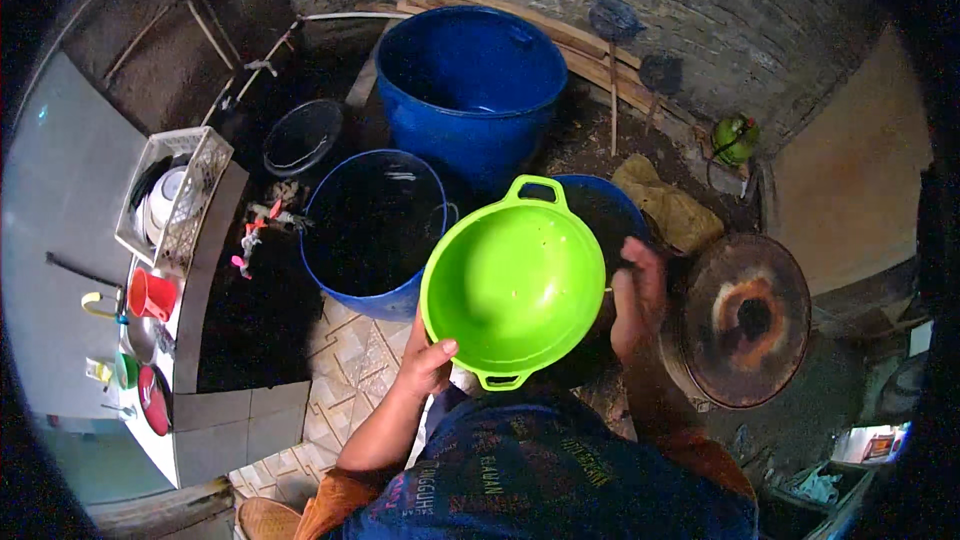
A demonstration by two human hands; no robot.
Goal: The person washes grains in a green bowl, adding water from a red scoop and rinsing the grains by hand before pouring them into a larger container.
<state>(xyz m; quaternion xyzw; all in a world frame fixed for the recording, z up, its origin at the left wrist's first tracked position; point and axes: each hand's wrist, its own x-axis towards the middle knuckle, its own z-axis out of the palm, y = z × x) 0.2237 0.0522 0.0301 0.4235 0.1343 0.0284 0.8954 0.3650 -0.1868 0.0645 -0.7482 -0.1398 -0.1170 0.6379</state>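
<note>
A bright lime-green plastic basin (510,290) with two loop handles is tilted so its inside faces me. Its inside looks bare apart from a few small specks. My left hand (430,360) grips its lower left rim, thumb over the edge and fingers hidden behind. Just right of the basin, my right hand (640,300) is raised with its fingers apart, seemingly not touching the rim. Behind the basin stands a blue drum (612,190), partly covered by it. A second blue drum (375,295) with a dark inside is to the left.
A large blue tub (470,135) stands at the back. To the right are a rusty round drum (750,320) and a brown sack (670,205). On the left, a counter (215,430) carries a white dish rack (205,190) and a red cup (152,293). Pink-handled taps (250,237) stick out there.
</note>
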